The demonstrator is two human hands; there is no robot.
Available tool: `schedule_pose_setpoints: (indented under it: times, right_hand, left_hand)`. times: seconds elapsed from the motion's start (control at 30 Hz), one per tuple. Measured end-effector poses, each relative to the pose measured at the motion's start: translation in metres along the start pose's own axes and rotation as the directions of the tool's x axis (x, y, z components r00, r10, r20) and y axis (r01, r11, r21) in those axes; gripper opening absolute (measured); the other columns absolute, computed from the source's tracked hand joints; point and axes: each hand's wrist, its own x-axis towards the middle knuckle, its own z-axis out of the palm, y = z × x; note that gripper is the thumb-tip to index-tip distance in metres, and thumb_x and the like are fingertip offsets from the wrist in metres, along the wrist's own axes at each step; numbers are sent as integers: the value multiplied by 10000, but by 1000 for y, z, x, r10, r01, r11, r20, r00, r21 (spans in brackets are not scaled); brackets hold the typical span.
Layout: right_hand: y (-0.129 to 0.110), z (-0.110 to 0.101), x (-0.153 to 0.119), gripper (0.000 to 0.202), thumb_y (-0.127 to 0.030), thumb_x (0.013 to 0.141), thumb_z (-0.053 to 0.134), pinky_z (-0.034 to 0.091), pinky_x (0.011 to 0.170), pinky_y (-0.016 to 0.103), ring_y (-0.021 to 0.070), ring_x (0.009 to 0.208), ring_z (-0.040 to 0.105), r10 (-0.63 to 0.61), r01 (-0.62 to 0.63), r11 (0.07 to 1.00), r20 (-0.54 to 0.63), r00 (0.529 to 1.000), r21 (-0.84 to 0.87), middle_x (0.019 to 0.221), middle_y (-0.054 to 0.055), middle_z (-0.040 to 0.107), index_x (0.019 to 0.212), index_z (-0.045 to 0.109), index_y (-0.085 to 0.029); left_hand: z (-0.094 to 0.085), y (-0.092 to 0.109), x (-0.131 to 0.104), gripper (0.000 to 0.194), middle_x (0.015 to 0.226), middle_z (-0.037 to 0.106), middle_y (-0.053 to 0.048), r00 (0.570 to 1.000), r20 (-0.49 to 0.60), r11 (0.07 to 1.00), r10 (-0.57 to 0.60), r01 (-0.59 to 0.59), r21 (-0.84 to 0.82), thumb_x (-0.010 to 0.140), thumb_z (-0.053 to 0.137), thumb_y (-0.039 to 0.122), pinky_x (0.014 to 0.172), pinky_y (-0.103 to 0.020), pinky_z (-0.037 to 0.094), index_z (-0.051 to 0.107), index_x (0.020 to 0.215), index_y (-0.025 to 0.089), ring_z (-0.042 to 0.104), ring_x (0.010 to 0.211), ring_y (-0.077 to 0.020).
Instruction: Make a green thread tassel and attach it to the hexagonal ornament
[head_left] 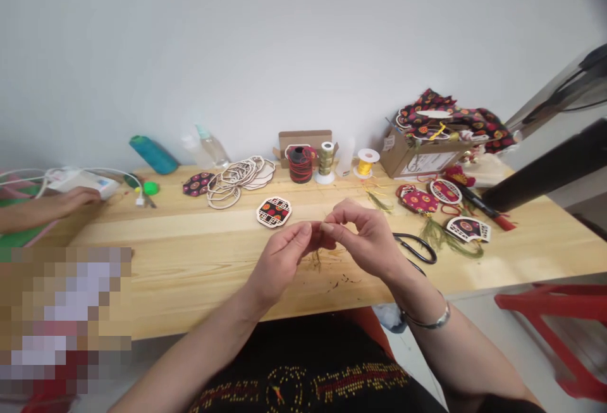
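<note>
My left hand (283, 256) and my right hand (364, 237) meet above the wooden table (203, 274), thumbs and fingertips pinched close together. Thin olive-green thread (317, 261) hangs below the fingers, its upper part hidden by them. Just beyond my left hand lies a wood-framed ornament (274, 212) with dark patterned fabric. Black-handled scissors (424, 248) rest beside my right wrist, partly covered by it. Small dark thread scraps (344, 284) are scattered on the wood under my hands.
Wooden frames (239, 176) are piled at the back left. Spools of dark red cord (300, 165), olive thread (325, 161) and yellow thread (365, 165) stand near the wall. A fabric-filled cardboard box (422, 154) and tasselled ornaments (417, 199) sit right. Another person's hand (78, 201) is left.
</note>
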Motion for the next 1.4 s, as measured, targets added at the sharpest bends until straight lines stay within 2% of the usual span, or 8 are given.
schedule_pose_setpoints:
  times: [0.1, 0.17, 0.3, 0.7, 1.07, 1.27, 1.33, 1.4]
  right_hand:
    - [3, 0, 3, 148, -201, 801, 620, 432, 709, 316, 141, 695, 561, -5, 4, 1000, -18, 1000, -22, 662, -1, 613, 655, 638, -182]
    - [6, 2, 4, 112, -200, 783, 631, 435, 691, 308, 141, 694, 568, 24, -24, 1000, -42, 999, -9, 691, 3, 626, 674, 646, -178]
    - [9, 5, 5, 118, -217, 778, 631, 445, 688, 304, 143, 694, 580, 91, -90, 996, -24, 996, 27, 691, 9, 639, 671, 655, -173]
    - [18, 10, 2, 140, -275, 768, 640, 476, 676, 311, 152, 672, 598, 228, -225, 955, 9, 974, 193, 664, 24, 659, 675, 635, -170]
    - [22, 18, -2, 148, -301, 767, 651, 454, 663, 291, 134, 664, 564, 242, -234, 940, 0, 970, 249, 673, 7, 630, 694, 653, -171]
    - [28, 14, -2, 239, -378, 835, 578, 462, 769, 306, 147, 759, 598, 283, -243, 922, -96, 954, 302, 731, 18, 667, 837, 729, -193]
    - [32, 13, -3, 248, -403, 816, 604, 466, 776, 314, 147, 748, 601, 320, -278, 894, -67, 945, 351, 722, 21, 680, 829, 741, -197]
    - [33, 14, -5, 234, -414, 768, 659, 474, 787, 330, 151, 736, 608, 362, -336, 841, 20, 932, 423, 723, 26, 701, 813, 748, -201]
  left_hand:
    - [2, -1, -1, 264, 748, 646, -61, 999, 19, 996, -40, 41, -81, 898, 522, 310, 668, -287, 469, 701, 949, 123, 566, 664, -130]
    - [3, 1, -1, 237, 682, 593, -31, 996, -9, 987, -88, 86, -138, 878, 554, 303, 553, -230, 414, 699, 908, 118, 452, 543, -74]
    - [4, 2, -1, 181, 626, 530, -4, 981, -62, 961, -186, 168, -221, 823, 630, 280, 457, -167, 271, 687, 815, 109, 315, 491, -34]
    - [1, -4, 2, 207, 586, 525, 6, 971, -111, 961, -214, 188, -205, 737, 718, 305, 442, -173, 237, 686, 747, 101, 296, 482, -35]
    - [-1, -6, 2, 187, 560, 514, 13, 969, -144, 976, -200, 185, -111, 752, 695, 279, 447, -193, 214, 661, 669, 115, 324, 477, -42]
    - [-1, -4, 0, 172, 552, 522, 11, 958, -209, 978, -198, 179, -107, 720, 713, 286, 436, -190, 229, 691, 744, 117, 340, 468, -45]
    - [-1, -4, -1, 167, 556, 524, 10, 957, -213, 979, -197, 179, -103, 717, 712, 282, 436, -189, 239, 689, 739, 118, 350, 471, -47]
    - [-1, -4, -1, 161, 565, 526, 10, 959, -210, 981, -189, 174, -89, 720, 708, 281, 435, -190, 246, 680, 719, 122, 360, 474, -48]
